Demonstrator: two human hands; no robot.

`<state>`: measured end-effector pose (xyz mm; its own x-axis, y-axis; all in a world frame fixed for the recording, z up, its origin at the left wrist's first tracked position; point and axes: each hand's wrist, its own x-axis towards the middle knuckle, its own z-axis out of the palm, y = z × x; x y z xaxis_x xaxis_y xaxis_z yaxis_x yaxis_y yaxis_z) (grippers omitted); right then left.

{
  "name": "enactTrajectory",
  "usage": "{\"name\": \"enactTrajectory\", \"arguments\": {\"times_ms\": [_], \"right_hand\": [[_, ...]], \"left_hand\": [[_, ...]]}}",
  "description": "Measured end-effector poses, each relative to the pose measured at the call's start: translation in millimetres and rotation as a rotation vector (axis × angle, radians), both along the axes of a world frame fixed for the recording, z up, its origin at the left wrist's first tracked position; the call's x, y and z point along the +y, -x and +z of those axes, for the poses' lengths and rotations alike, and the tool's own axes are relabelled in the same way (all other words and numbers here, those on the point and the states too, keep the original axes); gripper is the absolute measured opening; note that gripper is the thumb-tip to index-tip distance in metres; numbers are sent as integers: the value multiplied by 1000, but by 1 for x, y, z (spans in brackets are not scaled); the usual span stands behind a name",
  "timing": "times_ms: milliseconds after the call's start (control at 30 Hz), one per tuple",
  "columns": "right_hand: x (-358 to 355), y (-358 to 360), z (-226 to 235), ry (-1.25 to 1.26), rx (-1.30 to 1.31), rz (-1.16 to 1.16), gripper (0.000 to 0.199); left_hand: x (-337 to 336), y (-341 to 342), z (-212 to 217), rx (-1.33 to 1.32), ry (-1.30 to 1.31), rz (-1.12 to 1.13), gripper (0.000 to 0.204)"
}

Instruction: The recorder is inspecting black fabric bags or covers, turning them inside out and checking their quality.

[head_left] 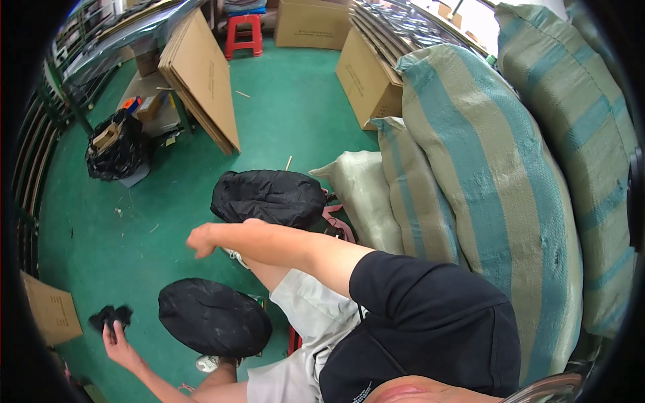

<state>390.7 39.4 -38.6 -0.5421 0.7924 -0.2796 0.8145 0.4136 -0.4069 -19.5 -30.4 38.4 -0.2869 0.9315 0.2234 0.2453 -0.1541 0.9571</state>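
Observation:
At the lower left, my left hand (118, 346) is closed on a small black bundle (111, 318), soft-looking and blurred. My right arm reaches across to the left, and my right hand (200, 240) hangs in the air with its fingers curled. Whatever it may hold is hidden. Between the two hands a puffed black fabric bundle (215, 317) lies near my feet. Beyond my right forearm rests a second, longer black fabric bundle (269, 197); a pink strap (339, 221) shows beside its right end.
Tall striped woven sacks (484, 174) and a pale sack (366, 198) crowd the right side. Flat cardboard sheets (198, 80) lean at the upper left, near a black-lined bin (117, 148). A red stool (243, 35) stands at the back. A cardboard box (50, 309) sits at the left edge.

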Motion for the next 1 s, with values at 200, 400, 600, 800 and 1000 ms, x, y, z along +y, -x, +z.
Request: {"name": "enactTrajectory", "arguments": {"times_ms": [200, 400, 600, 800, 1000], "right_hand": [[-10, 85, 31, -325, 522, 7, 98], [8, 149, 12, -230, 698, -256, 34], [-3, 228, 54, -18, 943, -271, 32], [24, 224, 51, -36, 1105, -340, 40], [38, 233, 53, 439, 1365, -287, 39]], "left_hand": [[18, -86, -18, -141, 46, -153, 14], [51, -104, -26, -369, 179, -127, 14], [49, -45, 7, -398, 128, -26, 23], [74, -57, -7, -293, 90, 101, 26], [70, -48, 5, -312, 82, 194, 28]]}}
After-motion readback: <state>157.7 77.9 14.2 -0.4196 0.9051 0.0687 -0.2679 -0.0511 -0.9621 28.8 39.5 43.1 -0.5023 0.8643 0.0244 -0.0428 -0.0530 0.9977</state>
